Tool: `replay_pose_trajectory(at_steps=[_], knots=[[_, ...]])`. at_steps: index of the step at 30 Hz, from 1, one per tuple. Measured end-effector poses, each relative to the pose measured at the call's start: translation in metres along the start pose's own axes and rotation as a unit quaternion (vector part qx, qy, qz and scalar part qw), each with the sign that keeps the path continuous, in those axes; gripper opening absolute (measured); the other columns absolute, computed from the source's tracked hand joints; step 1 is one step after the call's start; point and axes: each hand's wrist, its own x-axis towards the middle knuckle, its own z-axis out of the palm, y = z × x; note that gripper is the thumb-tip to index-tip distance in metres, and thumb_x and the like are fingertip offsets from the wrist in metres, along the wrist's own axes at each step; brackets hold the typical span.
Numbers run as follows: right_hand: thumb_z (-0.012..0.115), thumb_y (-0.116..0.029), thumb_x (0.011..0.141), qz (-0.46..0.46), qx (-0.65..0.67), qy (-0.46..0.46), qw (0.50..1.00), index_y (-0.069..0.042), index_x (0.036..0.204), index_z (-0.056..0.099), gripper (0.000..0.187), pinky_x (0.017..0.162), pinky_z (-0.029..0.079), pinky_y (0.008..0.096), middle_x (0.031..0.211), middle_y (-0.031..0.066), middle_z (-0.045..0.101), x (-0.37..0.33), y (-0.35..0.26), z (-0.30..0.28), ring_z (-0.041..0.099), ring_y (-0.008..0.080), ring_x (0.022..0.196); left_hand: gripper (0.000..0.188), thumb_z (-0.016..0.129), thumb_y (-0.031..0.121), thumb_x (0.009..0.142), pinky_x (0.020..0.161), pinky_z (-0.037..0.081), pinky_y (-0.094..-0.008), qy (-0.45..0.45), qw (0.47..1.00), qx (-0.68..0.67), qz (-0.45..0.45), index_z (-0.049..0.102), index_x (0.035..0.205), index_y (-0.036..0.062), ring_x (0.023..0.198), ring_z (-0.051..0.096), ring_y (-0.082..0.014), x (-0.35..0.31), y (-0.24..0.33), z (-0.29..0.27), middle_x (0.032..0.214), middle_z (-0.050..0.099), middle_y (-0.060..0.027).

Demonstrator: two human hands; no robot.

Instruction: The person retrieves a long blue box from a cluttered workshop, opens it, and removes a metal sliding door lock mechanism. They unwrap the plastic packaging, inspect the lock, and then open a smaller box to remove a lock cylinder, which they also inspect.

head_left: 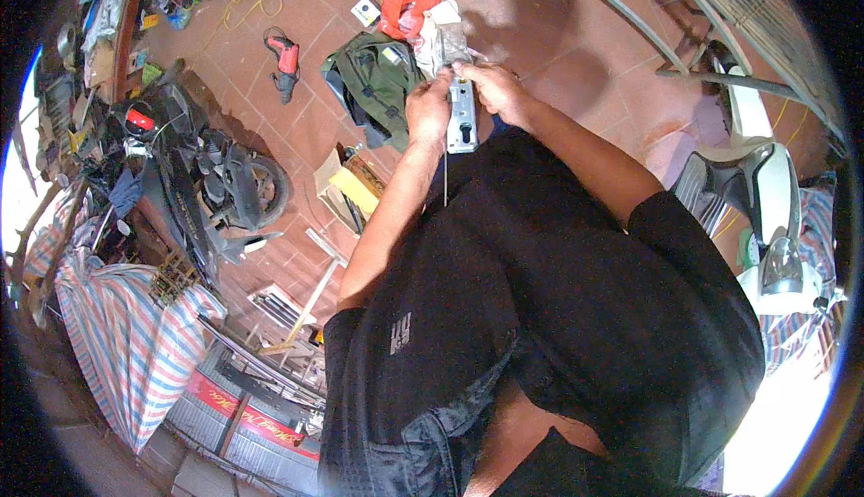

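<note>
Above my lap I hold a silver metal mortise lock case (462, 117), long and narrow, with a dark keyhole-shaped opening near its lower end. My left hand (427, 112) is closed along its left side. A thin straight metal rod (445, 182) runs along the lock's left edge and sticks out below that hand. My right hand (497, 90) pinches the lock's upper end, fingertips close to the left ones. Whatever small part may lie between the fingertips is hidden. Just left of the hands, a dark green bag (373, 83) lies on the floor.
A red and black power drill (284, 63) lies on the tiles. Beyond the bag are an orange-red plastic bag (409, 9) and a small white box (366, 11). An open cardboard box (355, 186) is by my left forearm. A motorbike (180, 164) stands left, a white scooter (765, 191) right.
</note>
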Motion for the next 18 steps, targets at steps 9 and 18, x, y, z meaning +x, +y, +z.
replay_pose_trajectory(at_steps=[9,18], knots=[[0.062,-0.05,0.096,0.052,-0.041,-0.029,0.997,-0.011,0.095,0.07,0.04,0.033,0.022,0.0303,0.05,-0.0043,0.04,-0.013,0.025,0.01,0.033,0.0098,0.035,0.023,0.063,0.016,0.093,0.07,0.049,-0.036,0.075,0.996,0.051,0.021,0.069,0.095,-0.0062,0.075,0.063,-0.0199,0.005,-0.019,-0.015,0.086,0.07,-0.012],[0.068,-0.044,0.095,0.099,0.057,-0.048,0.992,-0.009,0.096,0.066,0.036,0.034,0.026,0.0292,0.056,-0.004,0.04,-0.02,0.026,0.008,0.035,0.0096,0.037,0.02,0.061,0.017,0.096,0.064,0.048,-0.0314,0.032,0.988,0.115,0.103,0.064,0.088,-0.0018,0.069,0.061,-0.016,0.007,-0.034,-0.028,0.076,0.067,-0.0059]])
